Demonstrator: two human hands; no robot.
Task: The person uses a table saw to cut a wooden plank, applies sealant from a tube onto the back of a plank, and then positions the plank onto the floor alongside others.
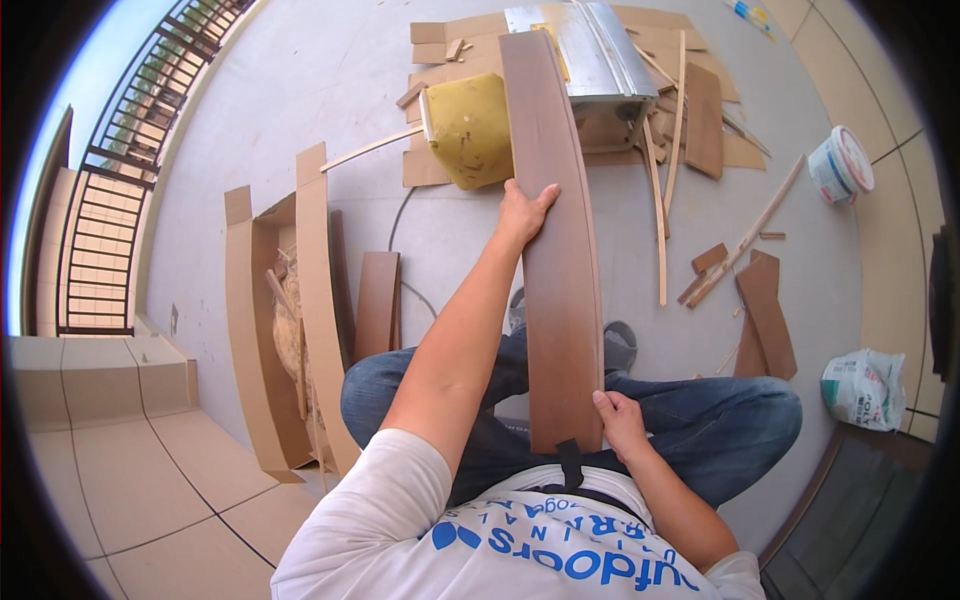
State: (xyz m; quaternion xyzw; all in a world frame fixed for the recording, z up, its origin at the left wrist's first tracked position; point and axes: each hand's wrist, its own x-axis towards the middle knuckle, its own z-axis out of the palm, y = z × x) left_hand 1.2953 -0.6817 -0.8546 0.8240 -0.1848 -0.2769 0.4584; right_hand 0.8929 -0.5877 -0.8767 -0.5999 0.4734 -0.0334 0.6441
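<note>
A long brown wooden plank (pixel 560 260) lies lengthwise in front of me, its near end at my waist and its far end beside a metal-topped machine. My left hand (pixel 526 212) is closed on the plank's left edge about halfway along, thumb on the top face. Near the close end, my right hand (pixel 622 424) grips the right edge with the thumb on top. The fingers of both hands are partly hidden by the board. Just left of the plank's far part sits the yellow housing (pixel 470 132) of the machine, whose silver top (pixel 605 60) is partly covered by the plank.
Flattened cardboard (pixel 430 75) lies under the machine, with wood strips (pixel 674 150) and offcuts around. A long open cardboard box (pixel 312 300) of scraps stands left, near short boards (pixel 377 300). On the right are a white bucket (pixel 840 165), a plastic bag (pixel 865 390) and brown offcuts (pixel 765 310).
</note>
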